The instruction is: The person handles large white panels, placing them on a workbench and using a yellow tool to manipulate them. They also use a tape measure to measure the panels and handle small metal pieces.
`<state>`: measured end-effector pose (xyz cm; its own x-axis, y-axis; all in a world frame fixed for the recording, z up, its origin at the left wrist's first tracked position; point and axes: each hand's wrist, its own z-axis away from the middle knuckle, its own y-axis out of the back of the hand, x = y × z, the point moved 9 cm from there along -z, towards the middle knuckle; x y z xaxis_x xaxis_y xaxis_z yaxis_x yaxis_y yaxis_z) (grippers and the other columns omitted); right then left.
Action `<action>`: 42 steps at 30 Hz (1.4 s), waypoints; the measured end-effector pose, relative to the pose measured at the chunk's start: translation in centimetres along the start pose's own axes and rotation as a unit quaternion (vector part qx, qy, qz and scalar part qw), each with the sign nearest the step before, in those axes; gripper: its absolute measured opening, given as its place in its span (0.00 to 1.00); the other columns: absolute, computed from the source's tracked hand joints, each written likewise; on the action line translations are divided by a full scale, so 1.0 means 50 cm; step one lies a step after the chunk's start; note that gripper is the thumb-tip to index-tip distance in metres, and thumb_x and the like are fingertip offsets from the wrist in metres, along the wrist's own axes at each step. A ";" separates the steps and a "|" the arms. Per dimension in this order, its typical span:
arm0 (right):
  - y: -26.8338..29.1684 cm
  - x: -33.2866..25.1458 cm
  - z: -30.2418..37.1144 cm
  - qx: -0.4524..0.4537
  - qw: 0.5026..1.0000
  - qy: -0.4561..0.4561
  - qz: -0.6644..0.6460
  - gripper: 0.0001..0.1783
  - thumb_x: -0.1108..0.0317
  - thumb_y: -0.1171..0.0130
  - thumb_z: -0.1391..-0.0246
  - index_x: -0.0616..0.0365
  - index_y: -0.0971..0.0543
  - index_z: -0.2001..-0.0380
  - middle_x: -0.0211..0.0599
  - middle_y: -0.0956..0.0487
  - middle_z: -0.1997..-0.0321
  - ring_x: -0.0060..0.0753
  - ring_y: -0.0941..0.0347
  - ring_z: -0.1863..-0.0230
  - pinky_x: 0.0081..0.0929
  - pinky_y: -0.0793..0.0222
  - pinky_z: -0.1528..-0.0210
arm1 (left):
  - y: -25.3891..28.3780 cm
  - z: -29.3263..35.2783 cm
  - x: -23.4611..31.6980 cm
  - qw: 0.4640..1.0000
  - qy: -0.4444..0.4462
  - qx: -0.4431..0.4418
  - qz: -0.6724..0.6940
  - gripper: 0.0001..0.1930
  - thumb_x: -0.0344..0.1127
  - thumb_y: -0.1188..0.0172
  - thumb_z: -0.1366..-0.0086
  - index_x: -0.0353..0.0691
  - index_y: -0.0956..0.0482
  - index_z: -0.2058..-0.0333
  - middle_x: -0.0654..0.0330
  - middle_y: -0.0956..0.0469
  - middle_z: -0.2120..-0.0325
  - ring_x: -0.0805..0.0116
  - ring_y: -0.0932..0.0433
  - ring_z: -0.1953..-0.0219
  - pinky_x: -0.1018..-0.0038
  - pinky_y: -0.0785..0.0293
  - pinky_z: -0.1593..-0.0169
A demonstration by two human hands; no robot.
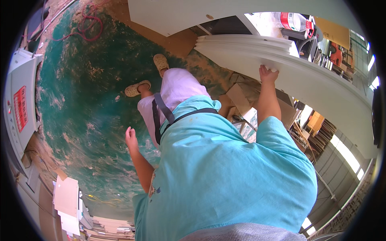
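Observation:
My right hand (268, 75) is at the near edge of a long white panel (313, 80), its fingers curled in against the pale surface. A whitish spot shows by those fingertips, and I cannot make out what it is. Several white panels (241, 40) lie stacked there, their edges layered at the left end. My left hand (131, 137) hangs at my side above the green floor, loosely open, with nothing seen in it.
Another large pale board (169, 16) stands at the top. A plastic bottle (292, 21) with a red label is behind the stack. Cardboard (239, 98) lies beneath the panels. A red hose (94, 30) coils on the dusty green floor (88, 96). A grey cabinet (20, 84) stands at left.

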<state>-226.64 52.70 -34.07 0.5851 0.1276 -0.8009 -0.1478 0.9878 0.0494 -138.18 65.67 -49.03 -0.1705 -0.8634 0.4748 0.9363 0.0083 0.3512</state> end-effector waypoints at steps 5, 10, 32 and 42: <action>-0.035 -0.035 0.073 -0.011 0.990 0.118 0.072 0.42 0.34 0.65 0.36 0.56 0.46 0.33 0.54 0.23 0.48 0.50 0.23 0.53 0.41 0.28 0.50 | 0.134 -0.011 0.019 0.999 0.018 0.020 0.044 0.21 0.39 0.43 0.31 0.38 0.27 0.43 0.57 0.23 0.52 0.68 0.26 0.51 0.73 0.32 0.45; -0.181 0.287 0.341 -0.100 0.767 0.236 0.589 0.24 0.46 0.45 0.43 0.53 0.19 0.54 0.42 0.17 0.58 0.43 0.22 0.55 0.41 0.28 0.50 | 0.300 -0.112 -0.036 0.997 -0.040 0.017 0.066 0.21 0.37 0.44 0.31 0.37 0.29 0.42 0.57 0.21 0.54 0.67 0.24 0.52 0.73 0.31 0.45; -0.804 1.510 1.253 -0.574 -0.466 0.404 0.539 0.14 0.60 0.35 0.55 0.55 0.17 0.66 0.46 0.17 0.65 0.50 0.22 0.62 0.45 0.26 0.60 | 0.510 0.438 -0.779 0.665 0.282 0.501 0.477 0.21 0.43 0.40 0.38 0.42 0.22 0.49 0.53 0.18 0.54 0.58 0.20 0.52 0.65 0.24 0.51; -0.452 2.251 2.897 -0.619 -0.432 0.643 0.130 0.21 0.58 0.50 0.43 0.55 0.21 0.50 0.45 0.22 0.44 0.50 0.29 0.40 0.43 0.35 0.38 | 0.252 0.518 -0.818 0.424 0.421 0.589 0.544 0.20 0.52 0.46 0.39 0.44 0.18 0.61 0.49 0.18 0.60 0.45 0.21 0.55 0.55 0.25 0.52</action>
<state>-41.96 57.70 -38.87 0.5303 -0.8442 0.0790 0.1306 0.1734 0.9762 -127.38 114.13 -43.13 0.8000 0.1045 0.5908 -0.5675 0.4514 0.6886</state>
